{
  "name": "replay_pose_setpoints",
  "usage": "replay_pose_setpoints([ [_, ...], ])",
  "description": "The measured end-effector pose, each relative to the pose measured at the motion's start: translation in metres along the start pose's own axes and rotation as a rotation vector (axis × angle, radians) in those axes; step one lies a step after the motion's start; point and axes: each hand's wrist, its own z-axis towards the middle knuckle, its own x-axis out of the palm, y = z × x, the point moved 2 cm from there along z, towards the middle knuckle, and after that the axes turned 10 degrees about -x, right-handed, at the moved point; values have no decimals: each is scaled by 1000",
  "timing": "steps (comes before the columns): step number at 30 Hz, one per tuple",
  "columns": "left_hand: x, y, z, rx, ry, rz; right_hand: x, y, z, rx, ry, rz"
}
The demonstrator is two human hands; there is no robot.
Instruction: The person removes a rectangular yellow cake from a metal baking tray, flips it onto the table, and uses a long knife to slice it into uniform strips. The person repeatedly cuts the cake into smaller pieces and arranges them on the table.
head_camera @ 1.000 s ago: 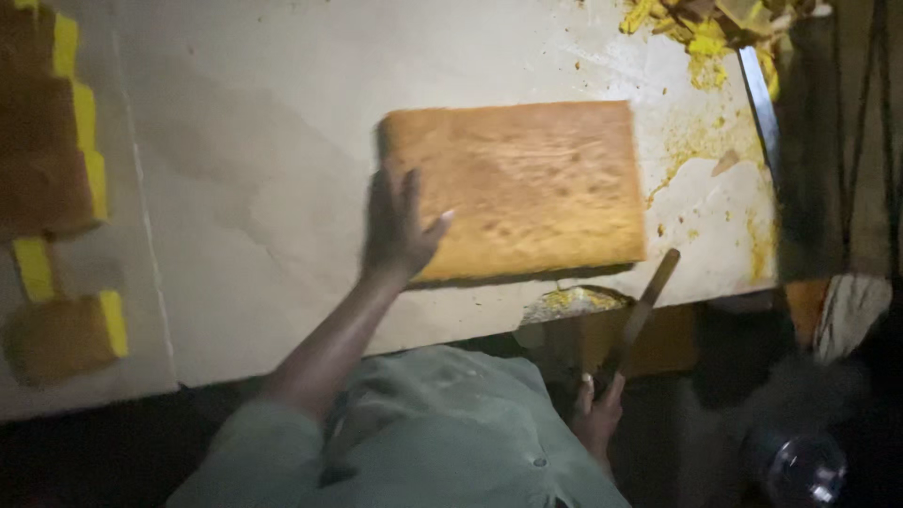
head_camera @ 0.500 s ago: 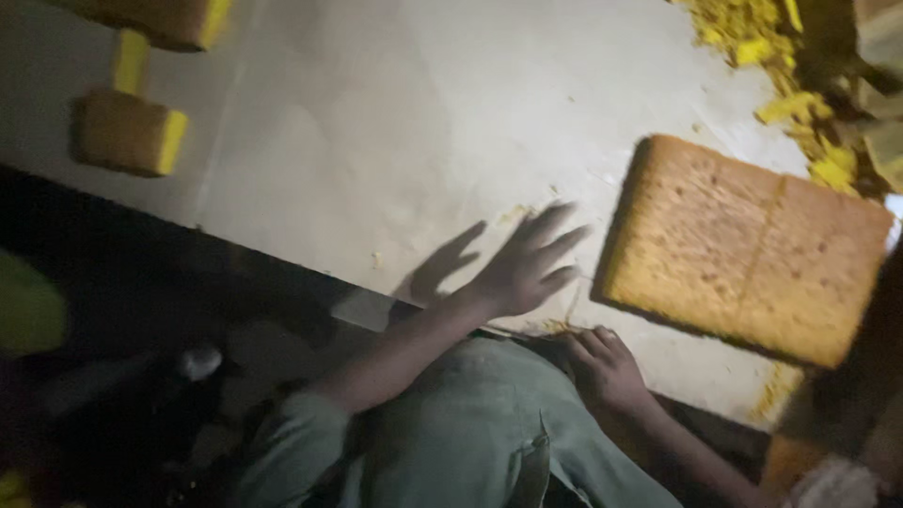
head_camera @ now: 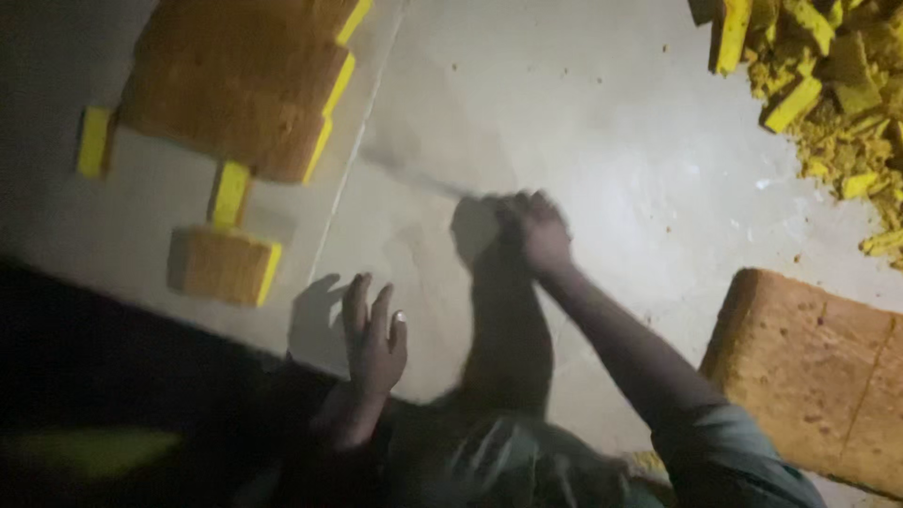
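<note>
My right hand (head_camera: 534,230) is a closed fist over the pale work surface (head_camera: 583,122), gripping a knife whose thin, blurred blade (head_camera: 419,177) points left toward the cut pieces. My left hand (head_camera: 373,337) hovers near the table's front edge, fingers apart and holding nothing. A large golden-brown sponge cake slab (head_camera: 816,372) lies at the lower right, apart from both hands. The scene is dim and partly blurred.
Stacked cut cake blocks (head_camera: 240,85) with yellow sides lie at the upper left. Below them are a small block (head_camera: 221,265) and two thin yellow strips (head_camera: 229,193) (head_camera: 93,141). A heap of yellow crumbs and trimmings (head_camera: 828,85) fills the upper right. The front edge drops into darkness.
My right hand has come up from below the table edge onto the surface with the knife. My left hand has left the slab and drawn back toward the edge. The view swung left.
</note>
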Motion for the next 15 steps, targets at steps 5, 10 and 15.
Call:
replay_pose_setpoints([
  [5,40,8,129,159,207,26,-92,-159,87,207,-368,-148],
  [10,85,-11,236,315,287,136,-176,-254,28,411,-456,-414],
  [15,139,-78,278,331,385,195,-118,-171,-107,480,-498,21],
])
